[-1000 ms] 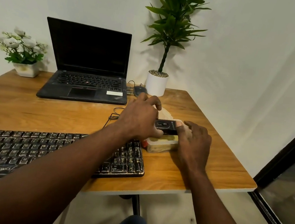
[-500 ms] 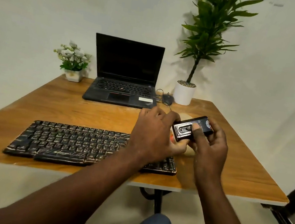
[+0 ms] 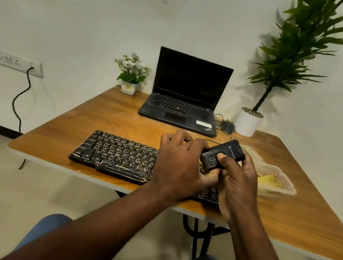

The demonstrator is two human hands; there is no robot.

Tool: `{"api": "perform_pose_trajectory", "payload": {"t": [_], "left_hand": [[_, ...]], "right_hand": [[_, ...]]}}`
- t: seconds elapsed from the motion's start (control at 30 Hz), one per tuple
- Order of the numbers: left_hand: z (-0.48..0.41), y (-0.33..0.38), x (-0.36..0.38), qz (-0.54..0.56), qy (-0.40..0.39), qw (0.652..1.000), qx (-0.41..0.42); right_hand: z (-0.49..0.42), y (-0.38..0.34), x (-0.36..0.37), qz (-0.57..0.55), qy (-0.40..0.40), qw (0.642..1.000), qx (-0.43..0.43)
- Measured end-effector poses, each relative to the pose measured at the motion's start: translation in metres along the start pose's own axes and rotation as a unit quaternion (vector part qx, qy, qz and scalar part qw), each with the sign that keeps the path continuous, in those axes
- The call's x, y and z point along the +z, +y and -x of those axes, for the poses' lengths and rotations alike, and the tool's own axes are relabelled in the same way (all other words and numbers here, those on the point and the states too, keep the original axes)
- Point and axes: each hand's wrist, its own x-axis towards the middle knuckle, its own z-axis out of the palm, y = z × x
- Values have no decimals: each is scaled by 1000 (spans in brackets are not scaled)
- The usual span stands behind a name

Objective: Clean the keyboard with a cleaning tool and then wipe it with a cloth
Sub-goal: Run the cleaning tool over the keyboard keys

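A black dusty keyboard (image 3: 116, 155) lies near the front edge of the wooden table (image 3: 307, 226). Above its right end, both hands hold a small black box-shaped cleaning tool (image 3: 227, 154). My left hand (image 3: 179, 167) grips the tool's left end from below and behind. My right hand (image 3: 237, 183) wraps its right side, with the thumb pressed on a slider on top. A clear plastic container (image 3: 281, 185) with a yellow cloth (image 3: 269, 180) inside stands just right of my hands.
A black laptop (image 3: 185, 101) stands open at the back, a mouse (image 3: 228, 126) beside it. A tall plant in a white pot (image 3: 248, 123) is at back right, a small flower pot (image 3: 129, 87) at back left. A wall socket with cable (image 3: 19, 63) is left.
The camera has swung left. Both hands lifted the tool from the container and brought it over the keyboard's right end. My right thumb now sits on the tool's slider.
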Motion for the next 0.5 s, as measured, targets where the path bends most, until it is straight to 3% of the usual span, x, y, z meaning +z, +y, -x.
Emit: {"api": "perform_pose_trajectory", "payload": {"t": [0.5], "left_hand": [[6,-35,-18,-24,17,999,-23]], "right_hand": [[5,13,42,41,-35,999,4]]}}
